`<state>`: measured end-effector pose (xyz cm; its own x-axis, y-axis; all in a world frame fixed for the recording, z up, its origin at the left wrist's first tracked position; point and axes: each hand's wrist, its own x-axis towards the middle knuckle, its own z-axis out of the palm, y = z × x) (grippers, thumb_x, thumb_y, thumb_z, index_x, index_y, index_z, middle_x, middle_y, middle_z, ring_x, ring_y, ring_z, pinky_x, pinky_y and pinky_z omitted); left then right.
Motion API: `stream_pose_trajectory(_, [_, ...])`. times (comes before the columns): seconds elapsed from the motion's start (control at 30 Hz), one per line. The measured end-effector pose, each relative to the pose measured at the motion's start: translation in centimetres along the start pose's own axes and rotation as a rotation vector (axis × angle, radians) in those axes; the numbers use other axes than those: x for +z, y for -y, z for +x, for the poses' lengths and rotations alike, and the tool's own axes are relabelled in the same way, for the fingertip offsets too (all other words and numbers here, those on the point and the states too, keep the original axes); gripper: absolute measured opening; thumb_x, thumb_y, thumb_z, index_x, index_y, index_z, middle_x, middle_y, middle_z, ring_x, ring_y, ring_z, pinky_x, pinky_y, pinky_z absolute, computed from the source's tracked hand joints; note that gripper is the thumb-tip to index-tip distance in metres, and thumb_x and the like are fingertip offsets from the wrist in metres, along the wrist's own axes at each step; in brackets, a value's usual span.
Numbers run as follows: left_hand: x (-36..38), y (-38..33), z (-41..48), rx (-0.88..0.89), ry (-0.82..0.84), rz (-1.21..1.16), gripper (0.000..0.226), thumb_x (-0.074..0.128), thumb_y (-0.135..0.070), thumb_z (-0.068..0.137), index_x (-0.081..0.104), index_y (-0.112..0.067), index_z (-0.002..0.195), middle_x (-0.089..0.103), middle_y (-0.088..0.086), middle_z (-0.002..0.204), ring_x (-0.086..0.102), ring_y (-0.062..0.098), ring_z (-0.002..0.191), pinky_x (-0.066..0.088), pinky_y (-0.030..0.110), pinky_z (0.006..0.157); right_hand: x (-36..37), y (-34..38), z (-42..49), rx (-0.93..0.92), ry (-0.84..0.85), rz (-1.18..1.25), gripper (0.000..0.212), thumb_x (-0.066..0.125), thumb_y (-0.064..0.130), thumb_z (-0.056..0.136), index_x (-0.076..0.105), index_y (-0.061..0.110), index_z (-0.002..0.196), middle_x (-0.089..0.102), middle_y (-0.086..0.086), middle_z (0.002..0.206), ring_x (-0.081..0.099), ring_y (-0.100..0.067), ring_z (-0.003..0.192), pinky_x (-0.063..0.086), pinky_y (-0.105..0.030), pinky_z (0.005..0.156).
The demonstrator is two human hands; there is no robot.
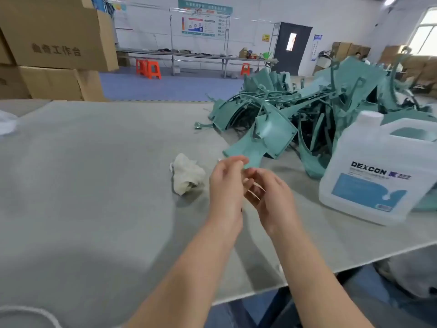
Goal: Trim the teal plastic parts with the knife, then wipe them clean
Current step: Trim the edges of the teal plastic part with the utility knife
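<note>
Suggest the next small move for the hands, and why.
Probably the right hand reaches forward for the nearest teal part: both hands meet in front of it, neither plainly gripping a part, the left hand is beside the rag, and no knife shows.

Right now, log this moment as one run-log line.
hands: left hand, right hand together over table | grip: unclear | rag: beside left hand | parts: piled beyond | jug: right
</note>
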<state>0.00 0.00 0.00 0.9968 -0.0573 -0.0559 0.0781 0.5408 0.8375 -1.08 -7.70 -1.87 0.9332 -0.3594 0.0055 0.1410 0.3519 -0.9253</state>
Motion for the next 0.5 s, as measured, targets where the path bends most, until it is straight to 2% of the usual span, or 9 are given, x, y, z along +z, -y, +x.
stream_pose_trajectory(0.1, [3.0, 0.7, 4.6, -0.094, -0.049, 0.035, 0.012, 0.046, -0.008, 0.095, 0.055, -0.015, 0.092, 0.059, -0.002, 0.089, 0.059, 0.008, 0.078, 0.046, 0.021, 0.064, -1.0, 0.6, 4.4, 0.027, -0.183, 0.033, 0.014, 0.049, 0.009, 0.096, 0.061, 0.009, 0.09, 0.064, -0.004, 0.09, 0.061, -0.016, 0.075, 0.05, -0.027, 0.071])
stream_pose_trajectory(0.13, [4.1, 1.2, 6.0, -0.164, -0.057, 0.023, 0.011, 0.045, -0.01, 0.095, 0.054, -0.014, 0.092, 0.057, -0.001, 0.088, 0.057, 0.008, 0.078, 0.044, 0.022, 0.062, -1.2, 0.8, 5.9, 0.047, -0.253, 0.065, 0.013, 0.049, 0.009, 0.097, 0.06, 0.011, 0.089, 0.061, -0.003, 0.089, 0.059, -0.016, 0.074, 0.05, -0.026, 0.068])
stream_pose_trajectory(0.23, [5.6, 3.7, 10.0, -0.278, -0.092, 0.073, 0.018, 0.044, -0.01, 0.094, 0.052, -0.015, 0.079, 0.054, -0.001, 0.075, 0.05, 0.011, 0.064, 0.039, 0.024, 0.055, -2.4, 0.1, 10.7, 0.091, -0.418, 0.125, 0.012, 0.045, 0.008, 0.097, 0.053, 0.011, 0.087, 0.053, -0.002, 0.077, 0.053, -0.014, 0.067, 0.046, -0.025, 0.06])
stream_pose_trajectory(0.33, [6.3, 6.1, 13.6, -0.297, -0.172, 0.098, 0.016, 0.041, -0.002, 0.09, 0.054, -0.01, 0.083, 0.058, 0.009, 0.085, 0.053, 0.023, 0.069, 0.039, 0.027, 0.054, -3.1, -1.4, 14.1, 0.134, -0.48, 0.115, 0.013, 0.037, 0.003, 0.095, 0.048, 0.009, 0.092, 0.049, -0.007, 0.071, 0.05, -0.016, 0.06, 0.043, -0.026, 0.055])
stream_pose_trajectory(0.4, [6.9, 7.4, 15.4, -0.266, -0.252, 0.136, 0.016, 0.042, -0.001, 0.087, 0.056, -0.008, 0.084, 0.059, 0.012, 0.088, 0.052, 0.024, 0.067, 0.041, 0.025, 0.051, -3.2, -2.2, 15.8, 0.151, -0.484, 0.103, 0.012, 0.036, 0.003, 0.094, 0.047, 0.009, 0.094, 0.052, -0.011, 0.069, 0.049, -0.019, 0.057, 0.041, -0.026, 0.051])
stream_pose_trajectory(0.43, [7.1, 7.8, 16.2, -0.231, -0.302, 0.182, 0.015, 0.043, -0.004, 0.084, 0.058, -0.007, 0.087, 0.062, 0.012, 0.09, 0.055, 0.025, 0.066, 0.046, 0.023, 0.053, -3.2, -2.4, 16.6, 0.152, -0.486, 0.094, 0.013, 0.037, 0.003, 0.094, 0.047, 0.011, 0.092, 0.053, -0.012, 0.07, 0.05, -0.019, 0.055, 0.04, -0.026, 0.049])
stream_pose_trajectory(0.47, [7.2, 8.2, 17.1, -0.197, -0.337, 0.234, 0.02, 0.045, -0.008, 0.082, 0.061, -0.005, 0.094, 0.065, 0.012, 0.096, 0.06, 0.028, 0.071, 0.053, 0.027, 0.061, -3.2, -2.6, 17.4, 0.148, -0.488, 0.085, 0.013, 0.038, 0.004, 0.093, 0.048, 0.012, 0.09, 0.054, -0.011, 0.071, 0.05, -0.017, 0.052, 0.039, -0.024, 0.046])
stream_pose_trajectory(0.5, [7.2, 8.7, 18.0, -0.172, -0.357, 0.261, 0.03, 0.046, -0.011, 0.08, 0.061, -0.003, 0.105, 0.066, 0.014, 0.106, 0.064, 0.033, 0.084, 0.057, 0.038, 0.075, -3.1, -2.8, 18.1, 0.142, -0.488, 0.07, 0.013, 0.039, 0.004, 0.092, 0.049, 0.013, 0.091, 0.054, -0.01, 0.072, 0.05, -0.014, 0.048, 0.038, -0.021, 0.042])
